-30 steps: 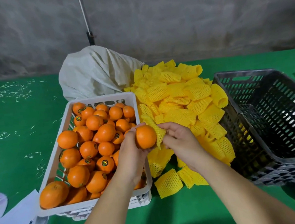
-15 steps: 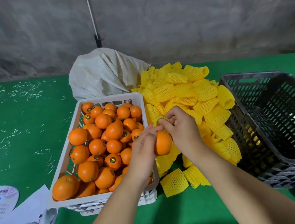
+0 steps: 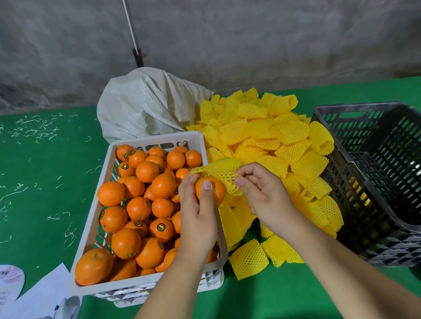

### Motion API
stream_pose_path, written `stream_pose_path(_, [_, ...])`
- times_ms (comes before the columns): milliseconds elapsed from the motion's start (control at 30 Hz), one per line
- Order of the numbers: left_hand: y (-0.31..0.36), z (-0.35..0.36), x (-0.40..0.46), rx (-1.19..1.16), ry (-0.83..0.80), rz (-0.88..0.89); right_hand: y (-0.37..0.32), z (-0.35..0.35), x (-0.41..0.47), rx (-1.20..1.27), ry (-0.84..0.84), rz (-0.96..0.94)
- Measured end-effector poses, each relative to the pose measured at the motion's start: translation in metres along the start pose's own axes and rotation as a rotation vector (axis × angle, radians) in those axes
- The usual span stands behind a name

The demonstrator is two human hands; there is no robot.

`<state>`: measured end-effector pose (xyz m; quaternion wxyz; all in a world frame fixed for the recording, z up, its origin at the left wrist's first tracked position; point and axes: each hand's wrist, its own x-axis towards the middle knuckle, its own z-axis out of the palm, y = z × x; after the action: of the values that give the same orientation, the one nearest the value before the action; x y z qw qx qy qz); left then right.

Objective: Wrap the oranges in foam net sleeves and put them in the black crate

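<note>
Yellow foam sleeve (image 3: 221, 176), bunched beside the orange (image 3: 210, 192) a second ago, now stretches over its top at frame centre, pinched by my right hand (image 3: 263, 200) while my left hand (image 3: 199, 218) grips the fruit, wrapping begun.

Left hand (image 3: 198, 215): we gripped one orange (image 3: 213, 191), thumb across its front.
Right hand (image 3: 265, 200): we pinched a yellow foam net sleeve (image 3: 224, 174), stretched over the orange's top.
White crate (image 3: 152, 140): heaped with oranges (image 3: 142, 207).
Sleeve pile (image 3: 265, 135): lay between both crates.
Black crate (image 3: 386, 160): stood on our right, on green cloth (image 3: 34, 173).
Grey sack (image 3: 147, 104): sat behind the white crate.
</note>
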<state>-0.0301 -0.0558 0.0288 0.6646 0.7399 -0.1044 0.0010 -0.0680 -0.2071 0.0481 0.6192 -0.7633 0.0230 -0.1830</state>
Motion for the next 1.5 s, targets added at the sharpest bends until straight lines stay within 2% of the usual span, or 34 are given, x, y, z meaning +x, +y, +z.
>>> stream_pose_path(133, [-0.006,0.007,0.001,-0.08,0.056,-0.097,-0.002,0.002,-0.007,-0.173,-0.162,-0.049])
stream_pose_path(200, [-0.006,0.009,0.002,-0.18,0.054,-0.183,0.001,0.009,-0.011,-0.364,-0.157,-0.078])
stream_pose_path(333, [-0.002,0.018,-0.003,-0.422,0.046,-0.288,0.006,0.018,-0.015,-0.71,0.099,-0.17])
stream_pose_path(400, [0.0,0.023,-0.004,-0.444,0.082,-0.281,0.008,0.023,-0.02,-0.815,0.247,-0.316])
stream_pose_path(467, [0.001,0.025,-0.001,-0.382,0.135,-0.247,0.012,0.031,-0.027,-0.853,0.314,-0.423])
stream_pose_path(567, [0.006,0.026,-0.002,-0.38,0.139,-0.249,0.021,0.038,-0.033,-0.722,0.27,-0.428])
stream_pose_path(667, [0.013,0.028,-0.013,-0.537,0.016,-0.357,0.022,0.036,-0.027,-0.497,0.272,-0.371])
stream_pose_path(733, [0.018,0.031,-0.02,-0.657,-0.005,-0.405,0.02,0.033,-0.023,-0.332,0.223,-0.265])
stream_pose_path(867, [0.025,0.027,-0.016,-0.724,-0.061,-0.338,0.014,0.022,-0.013,-0.101,0.078,-0.054])
stream_pose_path(933, [0.025,0.022,-0.013,-0.557,-0.039,-0.24,0.011,0.013,-0.007,-0.051,0.1,-0.016])
stream_pose_path(1033, [0.019,0.019,-0.01,-0.282,0.109,-0.093,0.009,0.006,0.0,-0.05,0.122,0.034])
stream_pose_path(1200, [0.002,0.008,0.001,-0.205,0.139,-0.045,0.014,0.004,-0.004,-0.09,0.012,0.061])
stream_pose_path(1300, [0.002,0.009,-0.001,-0.176,0.132,0.042,0.012,0.006,0.002,-0.023,0.115,0.109])
stream_pose_path(1400, [0.002,0.014,-0.013,-0.203,0.088,0.086,0.015,0.008,0.006,-0.105,0.239,0.116])
stream_pose_path(1500, [0.004,0.018,-0.02,-0.176,0.106,0.145,0.016,0.014,0.001,-0.148,0.268,0.126])
